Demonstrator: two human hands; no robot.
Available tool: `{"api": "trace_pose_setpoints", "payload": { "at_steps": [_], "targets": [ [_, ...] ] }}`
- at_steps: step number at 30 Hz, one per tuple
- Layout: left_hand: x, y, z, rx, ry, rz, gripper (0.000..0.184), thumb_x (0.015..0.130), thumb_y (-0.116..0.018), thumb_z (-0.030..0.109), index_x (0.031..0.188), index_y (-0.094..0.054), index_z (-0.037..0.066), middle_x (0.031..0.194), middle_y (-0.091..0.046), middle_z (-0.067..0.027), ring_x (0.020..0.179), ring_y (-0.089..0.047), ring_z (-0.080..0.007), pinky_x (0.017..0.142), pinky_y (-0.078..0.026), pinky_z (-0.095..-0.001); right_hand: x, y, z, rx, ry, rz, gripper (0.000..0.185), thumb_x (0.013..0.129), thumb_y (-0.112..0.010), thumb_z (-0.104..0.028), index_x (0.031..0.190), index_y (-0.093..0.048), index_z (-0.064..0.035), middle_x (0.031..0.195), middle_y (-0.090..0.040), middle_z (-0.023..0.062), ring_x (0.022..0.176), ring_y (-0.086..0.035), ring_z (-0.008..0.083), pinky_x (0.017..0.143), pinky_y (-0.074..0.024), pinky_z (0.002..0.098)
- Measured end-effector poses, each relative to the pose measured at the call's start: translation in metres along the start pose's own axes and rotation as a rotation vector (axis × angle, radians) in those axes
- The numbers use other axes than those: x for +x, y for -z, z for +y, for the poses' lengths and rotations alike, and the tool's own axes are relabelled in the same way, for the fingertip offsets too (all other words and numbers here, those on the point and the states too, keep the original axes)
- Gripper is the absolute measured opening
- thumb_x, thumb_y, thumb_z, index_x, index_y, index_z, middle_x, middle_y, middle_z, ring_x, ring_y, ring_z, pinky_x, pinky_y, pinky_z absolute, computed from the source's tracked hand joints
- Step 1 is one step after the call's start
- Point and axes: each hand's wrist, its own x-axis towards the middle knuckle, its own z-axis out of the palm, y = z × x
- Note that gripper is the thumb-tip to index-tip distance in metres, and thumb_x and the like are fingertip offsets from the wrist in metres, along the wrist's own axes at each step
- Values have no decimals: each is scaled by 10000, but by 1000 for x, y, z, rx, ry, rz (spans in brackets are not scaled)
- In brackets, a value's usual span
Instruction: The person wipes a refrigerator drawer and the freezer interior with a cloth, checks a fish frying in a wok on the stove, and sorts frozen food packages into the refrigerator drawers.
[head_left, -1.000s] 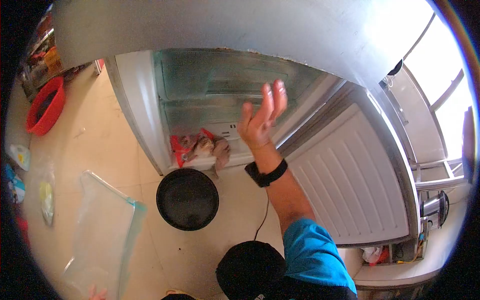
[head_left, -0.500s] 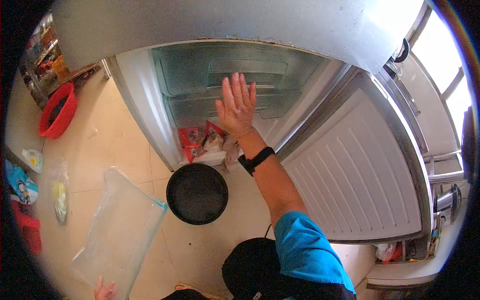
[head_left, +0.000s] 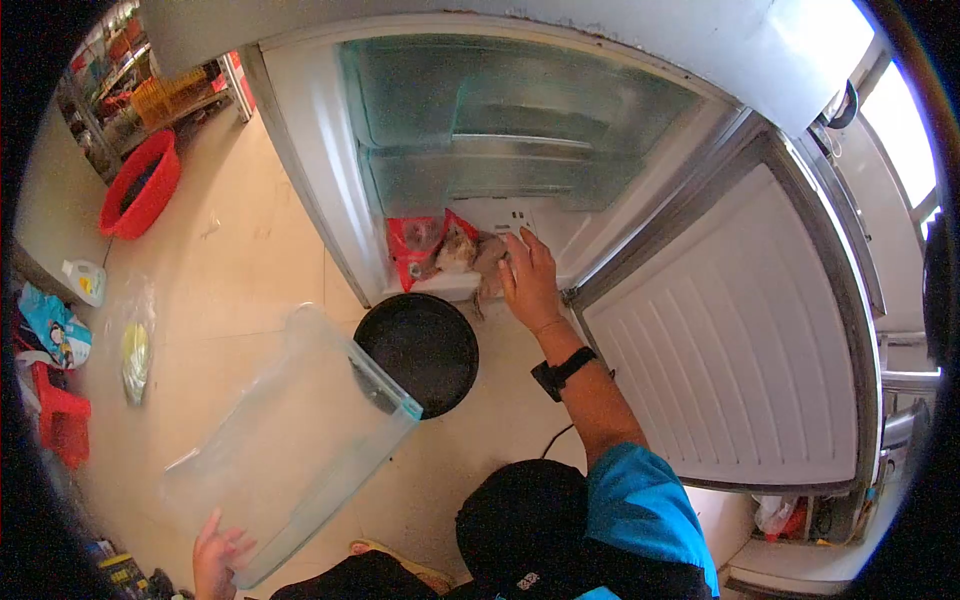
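My right hand (head_left: 527, 278), with a black band on its wrist, is open beside the bagged food (head_left: 458, 250) at the bottom of the open fridge compartment. A red bag (head_left: 413, 245) lies just left of that food. My left hand (head_left: 218, 552) is at the lower left with its fingers spread, at the near end of a clear plastic drawer (head_left: 330, 455). The drawer is tilted, and its far corner overlaps the round black pan (head_left: 418, 352) on the floor. Whether the left palm bears on the drawer is hard to see.
The fridge door (head_left: 720, 340) stands open on the right. Clear drawers (head_left: 520, 130) remain inside the compartment. A red basket (head_left: 142, 185), a white bottle (head_left: 86, 282) and a bagged vegetable (head_left: 135, 350) are on the left. A black round object (head_left: 520, 520) is near my legs.
My right hand has come down from in front of the drawers to beside the bagged food. The clear drawer and my left hand have shifted right, bringing the drawer over the pan's edge.
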Motion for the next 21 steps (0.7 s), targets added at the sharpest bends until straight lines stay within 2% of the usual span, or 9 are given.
{"api": "trace_pose_setpoints", "payload": {
  "at_steps": [2,5,7,12,14,16,18,19,21],
  "targets": [
    [10,-2,-2,8,-6,-33,581,920,-443,141,1448,-250,-4,1290,-511,-235,1143,-558,-326,938,-455,-390,-5,-18,9,-4,-190,-32,507,874,-586,-198,1317,-422,-12,1390,-358,263,1251,-384,420,1036,-322,491],
    [20,-13,7,20,-16,-79,583,917,-443,133,1453,-251,11,1296,-515,-221,1147,-557,-325,935,-450,-387,-6,-35,18,5,-286,-96,609,858,-619,-242,1371,-365,-34,1409,-293,315,1253,-362,466,1032,-326,507],
    [25,-20,15,24,-13,-84,586,913,-446,130,1455,-253,18,1297,-518,-212,1148,-558,-322,932,-448,-383,-4,-44,22,-21,-282,-114,671,842,-639,-283,1394,-335,-52,1418,-270,325,1257,-351,479,1033,-326,512],
    [42,-38,28,140,-18,-140,627,906,-474,214,1462,-246,36,1316,-518,-185,1174,-544,-308,1013,-352,-468,2,-68,36,-80,-298,-127,832,781,-690,-398,1433,-279,-87,1444,-217,339,1287,-307,504,1043,-316,525],
    [50,-41,29,141,-12,-157,644,902,-483,231,1470,-236,55,1320,-514,-189,1183,-539,-306,1021,-343,-463,7,-68,35,-46,-344,-224,886,762,-695,-448,1447,-253,-100,1453,-194,344,1308,-281,509,1060,-295,526],
    [64,-37,23,138,-6,-166,661,898,-491,249,1477,-226,75,1324,-511,-192,1192,-534,-305,1029,-335,-458,6,-73,37,-47,-333,-220,892,754,-706,-445,1446,-262,-101,1442,-221,349,1294,-304,510,1064,-283,529],
    [90,-28,6,26,-78,-93,691,762,-446,95,1439,-311,80,1032,-611,-170,888,-654,-289,618,-537,-435,4,-78,38,-45,-325,-222,898,745,-717,-443,1446,-270,-103,1432,-247,354,1281,-327,511,1068,-272,533],
    [96,-28,4,26,-71,-94,691,762,-446,95,1439,-311,80,1032,-611,-170,888,-654,-289,618,-537,-435,4,-80,39,-70,-330,-254,908,738,-723,-448,1444,-272,-97,1427,-258,354,1279,-333,506,1066,-276,530],
    [103,-30,4,-23,-114,-102,690,736,-448,101,1421,-364,92,1052,-597,-174,885,-655,-301,591,-503,-359,2,-83,40,-96,-335,-291,918,730,-729,-453,1441,-274,-91,1422,-269,353,1277,-340,502,1064,-281,527]
  ]
}}
